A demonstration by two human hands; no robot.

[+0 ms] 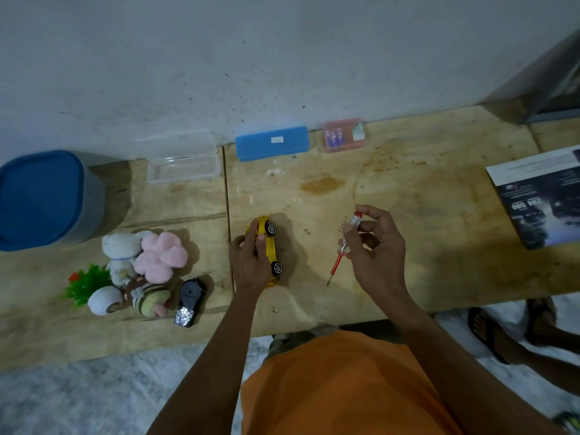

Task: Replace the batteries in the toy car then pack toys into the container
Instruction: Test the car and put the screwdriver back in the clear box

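Note:
A yellow toy car lies on its side on the wooden table, wheels facing right. My left hand grips it from the left. My right hand holds a red-and-clear screwdriver above the table, tip pointing down and left, apart from the car. A pile of small plush toys and a black remote lie at the left. A pink case with batteries stands by the wall. A grey container with a blue lid stands at the far left.
A blue case and an open clear plastic box stand against the wall. A printed cardboard box lies at the right. Another person's sandalled feet are on the floor at the right. A green plastic toy sits beside the plush toys.

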